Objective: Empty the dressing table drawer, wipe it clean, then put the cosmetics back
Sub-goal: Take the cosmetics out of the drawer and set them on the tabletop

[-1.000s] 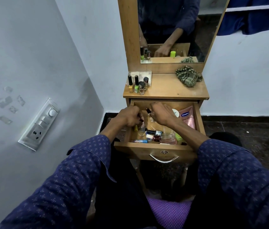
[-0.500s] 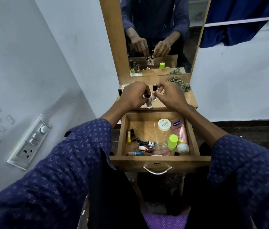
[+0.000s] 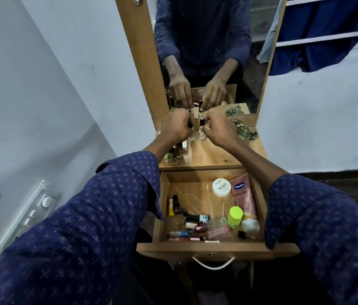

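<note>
The wooden drawer (image 3: pixel 217 246) stands pulled open below the dressing table top (image 3: pixel 215 155). Inside lie a white nail polish remover jar (image 3: pixel 221 187), a pink Vaseline tube (image 3: pixel 244 199), a lime-green capped bottle (image 3: pixel 235 215) and several small nail polish bottles (image 3: pixel 192 225). My left hand (image 3: pixel 175 127) pinches a small dark-capped bottle (image 3: pixel 191 134) at the back of the table top. My right hand (image 3: pixel 216 128) pinches a clear nail polish bottle (image 3: pixel 202 130) beside it. Both bottles are at the table surface near the mirror.
Several nail polish bottles (image 3: pixel 174 154) stand at the table top's left edge. A crumpled green patterned cloth (image 3: pixel 244 129) lies at the back right. The mirror (image 3: pixel 206 51) rises behind. A grey wall with a switch panel (image 3: pixel 28 214) is close on the left.
Both hands rose from the drawer with small bottles and carried them to the back of the table top near the mirror. The camera tilted upward.
</note>
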`<state>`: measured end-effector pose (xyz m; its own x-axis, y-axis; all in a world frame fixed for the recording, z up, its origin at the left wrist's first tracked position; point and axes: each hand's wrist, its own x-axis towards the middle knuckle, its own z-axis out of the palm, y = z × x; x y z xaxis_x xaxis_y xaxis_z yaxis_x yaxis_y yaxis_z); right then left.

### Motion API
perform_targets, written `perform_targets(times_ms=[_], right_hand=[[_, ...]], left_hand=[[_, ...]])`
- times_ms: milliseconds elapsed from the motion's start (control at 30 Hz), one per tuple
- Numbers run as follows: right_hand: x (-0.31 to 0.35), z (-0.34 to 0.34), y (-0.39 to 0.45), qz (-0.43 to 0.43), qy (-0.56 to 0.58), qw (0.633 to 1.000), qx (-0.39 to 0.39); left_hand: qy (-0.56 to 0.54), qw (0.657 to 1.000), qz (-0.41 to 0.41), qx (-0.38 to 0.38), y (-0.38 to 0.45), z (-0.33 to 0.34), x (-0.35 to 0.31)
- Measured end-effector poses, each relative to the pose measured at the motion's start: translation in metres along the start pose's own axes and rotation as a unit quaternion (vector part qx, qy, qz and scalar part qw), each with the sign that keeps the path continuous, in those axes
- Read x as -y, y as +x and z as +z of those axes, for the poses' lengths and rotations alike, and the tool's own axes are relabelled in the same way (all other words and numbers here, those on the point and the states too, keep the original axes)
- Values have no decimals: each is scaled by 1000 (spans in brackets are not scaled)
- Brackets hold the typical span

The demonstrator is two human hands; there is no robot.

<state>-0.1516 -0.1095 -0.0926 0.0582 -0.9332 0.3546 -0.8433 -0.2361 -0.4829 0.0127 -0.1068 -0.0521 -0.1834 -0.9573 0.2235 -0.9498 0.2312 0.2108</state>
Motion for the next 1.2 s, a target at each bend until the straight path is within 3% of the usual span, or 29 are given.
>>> perform_targets(times_ms=[500, 833, 933, 1200], right_hand=[[-13, 16, -2, 0, 24, 1000, 8], [12, -4, -65, -31, 38, 999, -23], [17, 1, -100, -23, 58, 998, -17], [26, 37, -189, 25, 103, 991, 83]], left_hand=[[13, 1000, 12, -24, 10, 15, 8], [-96, 981, 94, -142, -56, 5, -19], [-126, 977, 101, -136, -93, 13, -21], [-65, 995, 51, -49, -184, 69, 15]])
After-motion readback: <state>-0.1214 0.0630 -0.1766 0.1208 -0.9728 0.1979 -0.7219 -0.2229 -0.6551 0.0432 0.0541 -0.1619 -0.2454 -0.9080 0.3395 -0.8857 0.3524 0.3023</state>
